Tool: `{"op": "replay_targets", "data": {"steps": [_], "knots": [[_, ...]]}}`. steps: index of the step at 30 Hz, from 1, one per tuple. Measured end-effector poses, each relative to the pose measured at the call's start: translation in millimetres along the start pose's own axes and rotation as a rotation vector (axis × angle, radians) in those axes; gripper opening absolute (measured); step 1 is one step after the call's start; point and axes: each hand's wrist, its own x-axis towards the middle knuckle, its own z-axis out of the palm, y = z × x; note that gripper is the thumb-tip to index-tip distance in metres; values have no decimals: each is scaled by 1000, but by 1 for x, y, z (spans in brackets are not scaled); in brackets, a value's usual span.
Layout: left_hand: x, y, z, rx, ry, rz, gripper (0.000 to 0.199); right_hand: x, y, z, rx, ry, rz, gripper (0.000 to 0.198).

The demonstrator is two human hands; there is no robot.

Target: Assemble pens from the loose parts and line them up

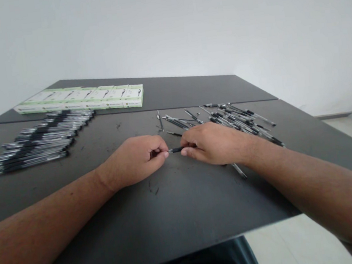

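Observation:
A pen [177, 150] with a black grip spans the short gap between my two hands, just above the table. My left hand [136, 160] pinches its left end between thumb and forefinger. My right hand [211, 144] is closed around the black grip part, and hides the rest of it. Under my right wrist the clear end of a barrel [239, 171] sticks out; whether it belongs to the held pen I cannot tell. Loose pen parts and thin refills [176, 122] lie just beyond my right hand.
A pile of clear pens with black grips [241, 120] lies on the right. Many similar pens [37, 141] are lined up at the left. Behind them stands a row of green-and-white boxes [80, 99]. Small dark scraps [153, 188] dot the dark table [162, 231].

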Motion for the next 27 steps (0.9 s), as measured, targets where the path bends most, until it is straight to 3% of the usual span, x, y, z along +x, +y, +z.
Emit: {"op": "replay_targets", "data": {"steps": [8,15,19,27], "knots": [[1,1,0,-15,-5,2,21,-1,0,-1,-35,-19,-28,25],[1,0,1,-13,0,10,22,0,1,0,-36,-7,6,16],[1,0,0,-12,-4,9,23,0,0,0,-45,-32,-42,27],[1,1,1,-5,-2,5,23,0,1,-1,-13,-26,-15,17]]}}
